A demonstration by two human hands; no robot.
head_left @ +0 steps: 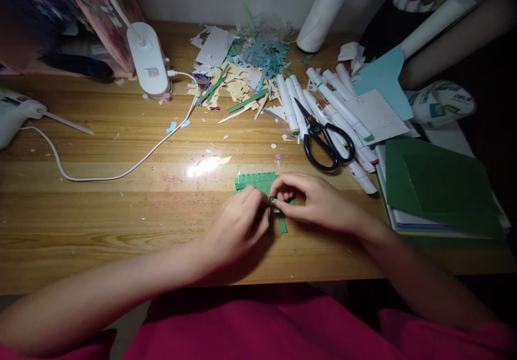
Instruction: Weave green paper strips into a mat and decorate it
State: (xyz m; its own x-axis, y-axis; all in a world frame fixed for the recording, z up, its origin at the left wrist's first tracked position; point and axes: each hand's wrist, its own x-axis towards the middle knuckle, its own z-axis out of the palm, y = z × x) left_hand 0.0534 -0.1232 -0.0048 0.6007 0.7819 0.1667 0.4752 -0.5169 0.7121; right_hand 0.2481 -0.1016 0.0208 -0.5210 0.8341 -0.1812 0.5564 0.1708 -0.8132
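Observation:
A small grid of green paper strips (254, 180) lies on the desk in front of me, and it looks woven. My left hand (240, 217) is closed at its lower left part, with the fingertips hidden behind the knuckles. My right hand (317, 197) pinches a green paper strip (275, 202) between thumb and forefinger. Both hands meet at this strip, and the left fingers appear to grip its other side. One loose strip end (283, 224) sticks out below the right hand. The hands cover much of the grid's lower half.
Black-handled scissors (323, 129) rest on several white markers (288, 107). Paper scraps (242, 80) are heaped at the back beside a white lamp base (150, 61). Its cable (141, 161) curves across the left to a glue gun (16, 115). Green sheets (440, 182) lie stacked at right.

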